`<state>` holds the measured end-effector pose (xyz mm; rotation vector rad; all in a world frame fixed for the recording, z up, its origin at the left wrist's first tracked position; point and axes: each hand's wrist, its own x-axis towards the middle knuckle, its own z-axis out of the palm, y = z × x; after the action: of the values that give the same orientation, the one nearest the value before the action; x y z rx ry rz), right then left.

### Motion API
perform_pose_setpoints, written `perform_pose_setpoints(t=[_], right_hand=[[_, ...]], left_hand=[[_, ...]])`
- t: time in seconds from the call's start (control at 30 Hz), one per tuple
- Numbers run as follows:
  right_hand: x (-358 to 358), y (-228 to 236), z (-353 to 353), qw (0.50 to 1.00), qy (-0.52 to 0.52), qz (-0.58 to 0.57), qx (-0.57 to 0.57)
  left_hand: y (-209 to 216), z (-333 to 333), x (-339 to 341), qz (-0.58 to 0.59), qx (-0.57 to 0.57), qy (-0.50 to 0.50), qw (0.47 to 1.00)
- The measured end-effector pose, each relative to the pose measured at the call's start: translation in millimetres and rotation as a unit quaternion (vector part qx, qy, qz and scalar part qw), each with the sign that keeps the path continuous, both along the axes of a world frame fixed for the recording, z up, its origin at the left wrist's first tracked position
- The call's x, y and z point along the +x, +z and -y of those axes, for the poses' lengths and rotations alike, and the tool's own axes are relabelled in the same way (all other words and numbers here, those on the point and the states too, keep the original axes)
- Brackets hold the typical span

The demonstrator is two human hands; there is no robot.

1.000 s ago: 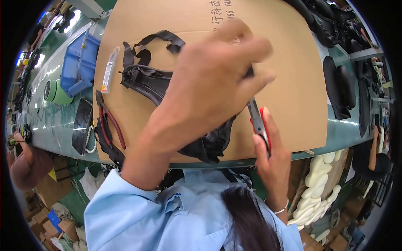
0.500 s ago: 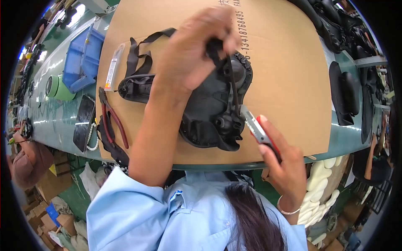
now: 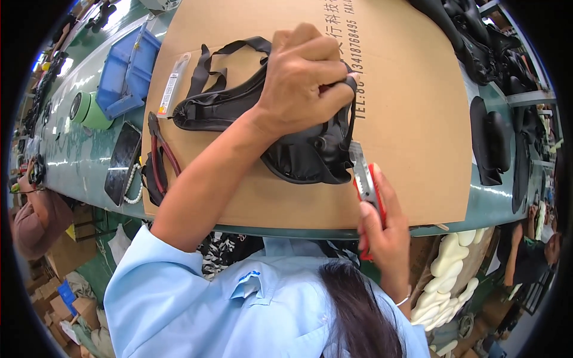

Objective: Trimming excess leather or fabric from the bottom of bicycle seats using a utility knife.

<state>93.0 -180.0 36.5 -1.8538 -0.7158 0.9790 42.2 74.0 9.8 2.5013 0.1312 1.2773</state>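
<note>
A black moulded, padded piece with a strap [image 3: 298, 156] lies on the cardboard sheet in front of me. My left hand [image 3: 310, 80] is closed over its upper part, gripping a thin black strip that runs down along the piece's right edge. In my right hand [image 3: 385, 230] is a red and grey utility knife [image 3: 365, 179]. Its blade end is at the lower right edge of the piece, close to the strip; whether it touches cannot be made out. My left hand and wrist hide the middle of the piece.
Left on the cardboard [image 3: 418, 179] are red-handled pliers [image 3: 156, 155] and a slim clear packet [image 3: 173, 86]. Beyond them are a phone [image 3: 123, 161], a beaded string, a blue bin [image 3: 122, 77] and a green round container [image 3: 92, 110]. Black padded parts [image 3: 490, 140] lie right. Other people sit at both sides.
My left hand has come down and nearer, with the black piece shifted slightly up and turned. My right hand and the knife have moved slightly left.
</note>
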Motion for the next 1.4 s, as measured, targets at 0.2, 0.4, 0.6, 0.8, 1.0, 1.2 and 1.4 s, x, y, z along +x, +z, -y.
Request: perform_pose_setpoints(t=[0.2,0.4,0.6,0.8,1.0,1.2,1.4], right_hand=[[-29,7,9,0.998,-0.057,0.005,-0.019],[65,22,-5,0.959,0.104,0.263,-0.017],[103,36,-28,0.895,0.336,0.291,0.027],[72,51,-1,0.867,0.335,0.365,-0.049],[14,56,48,0.860,0.229,0.433,-0.141],[-26,14,79,0.940,0.036,0.335,-0.059],[-41,0,94,0.940,0.029,0.327,-0.089]], left_hand=[[8,-4,9,0.091,-0.275,0.099,0.952],[22,-4,-55,-0.250,-0.129,0.157,0.947],[44,45,-70,-0.144,-0.463,-0.089,0.870],[41,21,-48,0.049,-0.696,-0.233,0.677],[99,3,-61,0.223,-0.629,-0.247,0.703],[116,39,-53,0.465,-0.448,0.016,0.764],[107,38,-66,0.622,-0.205,0.246,0.714]])
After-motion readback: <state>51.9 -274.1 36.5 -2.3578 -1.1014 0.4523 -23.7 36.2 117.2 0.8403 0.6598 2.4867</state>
